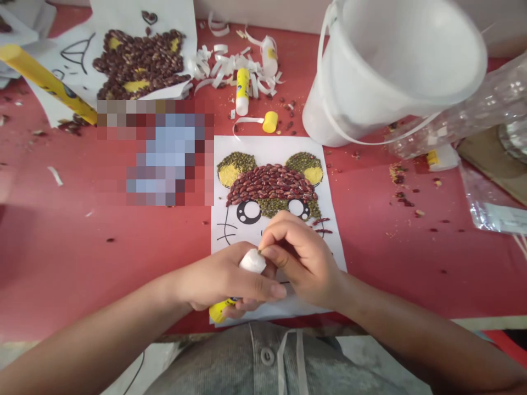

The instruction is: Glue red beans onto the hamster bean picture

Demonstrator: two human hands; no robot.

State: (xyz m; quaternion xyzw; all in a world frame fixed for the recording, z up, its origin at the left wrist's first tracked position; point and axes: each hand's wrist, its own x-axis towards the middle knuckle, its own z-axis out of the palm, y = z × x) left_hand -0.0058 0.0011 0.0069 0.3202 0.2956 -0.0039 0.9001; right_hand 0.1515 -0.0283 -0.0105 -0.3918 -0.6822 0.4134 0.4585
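My left hand point(218, 278) is wrapped round a yellow glue stick point(252, 262), its white glue end facing up between thumb and fingers. Thumb and forefinger of my right hand point(308, 260) pinch a tiny dark greenish seed point(259, 252) right at the edge of the glue. Beneath both hands lies a paper sheet point(334, 241) with a printed animal face. Red beans point(272, 184) cover its forehead, and green seeds point(242, 161) with yellow grains point(228, 175) fill the ears. More green seeds sit between the eyes; my hands hide the lower face.
A white bucket point(329, 104) stands at the back right, beside clear plastic bottles point(489, 99). Behind the sheet are another glue stick point(242, 90), a yellow cap point(270, 122) and paper strips point(222, 68). A bean-covered picture point(140, 66) lies back left, near a blurred-out patch.
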